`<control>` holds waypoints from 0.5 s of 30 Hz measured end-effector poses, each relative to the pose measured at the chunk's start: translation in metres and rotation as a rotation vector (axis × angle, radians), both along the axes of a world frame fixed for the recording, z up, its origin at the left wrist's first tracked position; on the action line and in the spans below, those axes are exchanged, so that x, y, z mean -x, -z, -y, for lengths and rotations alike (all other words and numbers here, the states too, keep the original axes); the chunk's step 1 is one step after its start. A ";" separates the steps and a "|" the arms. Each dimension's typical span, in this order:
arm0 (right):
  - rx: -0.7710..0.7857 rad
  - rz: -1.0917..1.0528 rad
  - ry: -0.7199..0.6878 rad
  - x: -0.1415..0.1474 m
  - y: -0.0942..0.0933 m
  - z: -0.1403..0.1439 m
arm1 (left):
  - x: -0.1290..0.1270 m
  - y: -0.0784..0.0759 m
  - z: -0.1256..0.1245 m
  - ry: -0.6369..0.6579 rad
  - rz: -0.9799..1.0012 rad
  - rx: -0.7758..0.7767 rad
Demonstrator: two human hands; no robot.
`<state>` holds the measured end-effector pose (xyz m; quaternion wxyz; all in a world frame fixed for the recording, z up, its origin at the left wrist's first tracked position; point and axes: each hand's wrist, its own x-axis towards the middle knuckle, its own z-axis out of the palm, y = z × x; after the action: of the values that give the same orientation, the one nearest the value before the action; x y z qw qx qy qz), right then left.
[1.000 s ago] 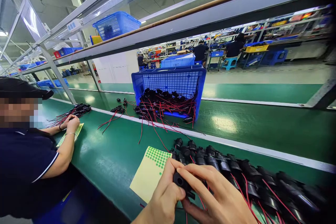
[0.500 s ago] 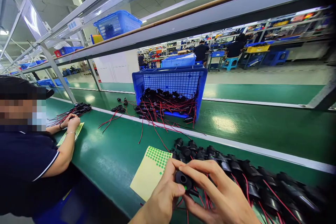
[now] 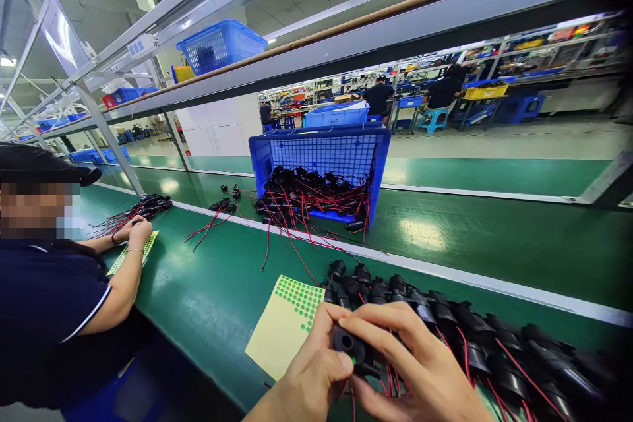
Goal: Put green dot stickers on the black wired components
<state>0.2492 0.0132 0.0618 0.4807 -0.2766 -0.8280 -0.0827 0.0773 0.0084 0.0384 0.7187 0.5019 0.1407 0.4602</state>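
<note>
Hidden: black socket (image 3: pixel 347 345) partly covered, pinched by left hand (image 3: pixel 311 379) and right hand (image 3: pixel 420 376).
Crate: blue crate (image 3: pixel 321 151) holds wired black parts.

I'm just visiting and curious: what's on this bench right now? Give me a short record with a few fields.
Left hand: left hand grips the black part, thumb by a green dot on it.
Right hand: right hand holds the same part from above.
Sticker sheet: yellow sheet with green dots, lying left of the hands.
Row: black parts with red wires lined up on the green bench.
Crate: blue crate behind, tipped toward the bench, wired parts spilling out.
Neighbour: a person in a dark shirt at the left.
</note>
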 end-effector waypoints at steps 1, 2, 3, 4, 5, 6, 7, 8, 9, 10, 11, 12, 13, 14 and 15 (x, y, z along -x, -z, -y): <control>0.058 -0.022 -0.006 0.000 -0.002 0.000 | 0.003 -0.004 0.000 0.017 -0.039 -0.018; 0.122 -0.045 -0.015 -0.001 -0.003 0.000 | 0.005 -0.009 0.001 0.026 -0.085 -0.042; 0.188 -0.072 -0.028 -0.001 -0.005 0.000 | 0.008 -0.014 0.001 0.025 -0.133 -0.074; 0.255 -0.100 -0.043 -0.002 -0.006 0.001 | 0.009 -0.017 0.001 0.015 -0.172 -0.102; 0.324 -0.126 -0.067 -0.003 -0.007 0.002 | 0.010 -0.019 0.001 -0.001 -0.193 -0.123; 0.399 -0.150 -0.098 -0.003 -0.008 0.003 | 0.011 -0.020 0.001 -0.026 -0.192 -0.138; 0.475 -0.172 -0.139 -0.004 -0.008 0.004 | 0.010 -0.018 0.001 -0.057 -0.175 -0.150; 0.554 -0.192 -0.182 -0.004 -0.008 0.005 | 0.009 -0.015 0.000 -0.091 -0.148 -0.159; 0.623 -0.215 -0.226 -0.005 -0.007 0.005 | 0.007 -0.011 0.000 -0.129 -0.125 -0.165; 0.684 -0.240 -0.265 -0.005 -0.006 0.006 | 0.005 -0.006 -0.001 -0.166 -0.112 -0.174; 0.734 -0.265 -0.295 -0.005 -0.004 0.006 | 0.004 -0.001 -0.001 -0.200 -0.112 -0.183; 0.771 -0.289 -0.315 -0.005 -0.001 0.006 | 0.002 0.003 -0.001 -0.229 -0.120 -0.191; 0.798 -0.310 -0.329 -0.005 0.002 0.006 | 0.001 0.007 0.000 -0.252 -0.133 -0.200; 0.819 -0.332 -0.338 -0.005 0.005 0.006 | 0.000 0.010 0.000 -0.271 -0.147 -0.210; 0.830 -0.359 -0.342 -0.004 0.008 0.006 | 0.000 0.013 0.001 -0.286 -0.162 -0.223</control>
<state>0.2532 0.0069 0.0536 0.4718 -0.3148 -0.7285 0.3842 0.0777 0.0076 0.0256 0.5723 0.5888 0.2160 0.5284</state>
